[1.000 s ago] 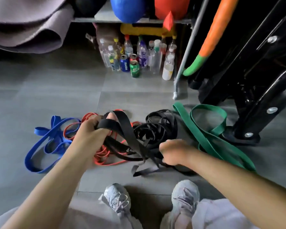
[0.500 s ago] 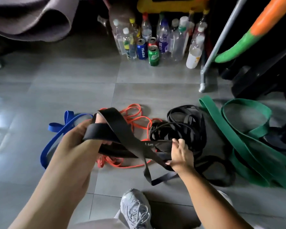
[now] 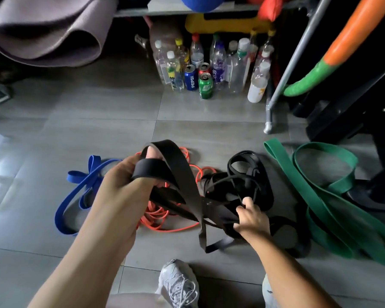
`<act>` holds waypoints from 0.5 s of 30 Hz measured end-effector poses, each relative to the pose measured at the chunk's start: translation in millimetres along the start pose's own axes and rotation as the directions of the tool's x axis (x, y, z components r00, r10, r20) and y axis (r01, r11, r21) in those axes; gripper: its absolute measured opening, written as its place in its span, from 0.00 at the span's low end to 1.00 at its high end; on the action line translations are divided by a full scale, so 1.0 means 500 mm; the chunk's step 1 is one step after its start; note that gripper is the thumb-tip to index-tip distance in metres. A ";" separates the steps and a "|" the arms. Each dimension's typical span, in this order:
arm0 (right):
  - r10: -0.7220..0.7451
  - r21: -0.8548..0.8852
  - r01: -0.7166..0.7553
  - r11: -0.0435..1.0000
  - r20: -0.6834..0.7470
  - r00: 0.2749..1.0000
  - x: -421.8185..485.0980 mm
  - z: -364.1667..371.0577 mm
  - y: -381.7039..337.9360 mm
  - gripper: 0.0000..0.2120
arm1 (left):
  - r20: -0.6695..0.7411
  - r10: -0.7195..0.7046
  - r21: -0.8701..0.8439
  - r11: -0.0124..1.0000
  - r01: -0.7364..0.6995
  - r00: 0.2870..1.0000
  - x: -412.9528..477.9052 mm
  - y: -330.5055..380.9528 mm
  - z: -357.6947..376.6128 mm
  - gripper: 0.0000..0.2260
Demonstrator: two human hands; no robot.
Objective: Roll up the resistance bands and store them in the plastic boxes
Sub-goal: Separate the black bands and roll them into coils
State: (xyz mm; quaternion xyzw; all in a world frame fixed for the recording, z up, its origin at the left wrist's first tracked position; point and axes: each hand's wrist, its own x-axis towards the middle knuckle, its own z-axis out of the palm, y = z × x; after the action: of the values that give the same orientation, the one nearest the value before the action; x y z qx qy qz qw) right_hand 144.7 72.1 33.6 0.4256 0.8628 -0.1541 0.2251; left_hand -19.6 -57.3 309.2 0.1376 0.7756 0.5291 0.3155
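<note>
A wide black resistance band [image 3: 182,174] stretches between both my hands above the floor. My left hand [image 3: 120,187] grips its looped end, with the band wrapped over my fingers. My right hand [image 3: 251,216] holds the lower part of the same band, where a loose fold hangs down. A tangle of thinner black bands [image 3: 242,174] lies on the tiles behind. On the floor lie a blue band [image 3: 75,196] at the left, an orange band [image 3: 164,218] under my hands and a green band [image 3: 320,196] at the right. No plastic box is clearly in view.
Several bottles and cans [image 3: 207,65] stand at the back under a shelf. A rolled mat [image 3: 44,30] is at upper left. A metal pole [image 3: 287,70] and black gym equipment [image 3: 365,130] crowd the right. My shoes [image 3: 178,283] are at the bottom.
My left hand has lifted the black band's loop higher. My right hand has shifted right along the band and opened its hold a little. The view has tilted.
</note>
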 end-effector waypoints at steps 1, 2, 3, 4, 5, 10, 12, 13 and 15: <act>-0.053 -0.002 0.053 0.999 0.011 0.999 -0.002 0.002 0.010 0.11 | 0.006 -0.002 -0.015 1.000 0.002 1.000 0.002 0.000 -0.001 0.18; -0.072 -0.017 0.073 0.997 0.025 0.997 -0.003 0.004 0.021 0.11 | -0.005 0.001 0.001 1.000 -0.001 1.000 0.003 0.003 0.004 0.16; -0.089 -0.008 0.089 0.996 0.042 0.995 -0.008 -0.007 0.028 0.12 | 0.001 0.004 0.043 0.999 -0.004 1.000 0.002 0.004 0.008 0.14; -0.100 0.005 0.099 0.995 0.038 0.994 -0.012 -0.021 0.034 0.12 | 0.004 0.018 0.093 0.995 -0.018 1.000 0.004 0.001 0.011 0.12; -0.106 0.036 0.106 0.994 0.014 0.994 -0.014 -0.037 0.040 0.12 | 0.017 0.031 0.161 0.986 -0.034 0.999 0.006 -0.001 0.014 0.11; -0.240 0.247 0.236 0.940 -0.015 0.971 -0.032 -0.155 0.079 0.21 | 0.077 0.067 0.345 0.934 -0.090 0.995 0.004 0.011 0.041 0.07; -0.285 0.312 0.266 0.912 0.017 0.958 -0.056 -0.227 0.089 0.23 | 0.056 0.073 0.322 0.943 -0.088 0.996 0.007 0.014 0.048 0.05; -0.308 0.349 0.278 0.895 0.030 0.951 -0.070 -0.265 0.094 0.20 | 0.044 0.062 0.295 0.953 -0.072 0.997 0.009 0.015 0.052 0.04; -0.350 0.409 0.301 0.861 0.050 0.935 -0.105 -0.335 0.105 0.07 | 0.045 0.020 0.236 0.971 -0.030 0.999 0.013 0.015 0.066 0.04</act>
State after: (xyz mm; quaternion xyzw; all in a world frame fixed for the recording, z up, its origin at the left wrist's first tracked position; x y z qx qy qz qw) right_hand 172.2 144.9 199.3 0.2998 0.8578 -0.3865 0.1577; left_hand -4.4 -26.6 305.7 0.1953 0.8244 0.4339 0.3065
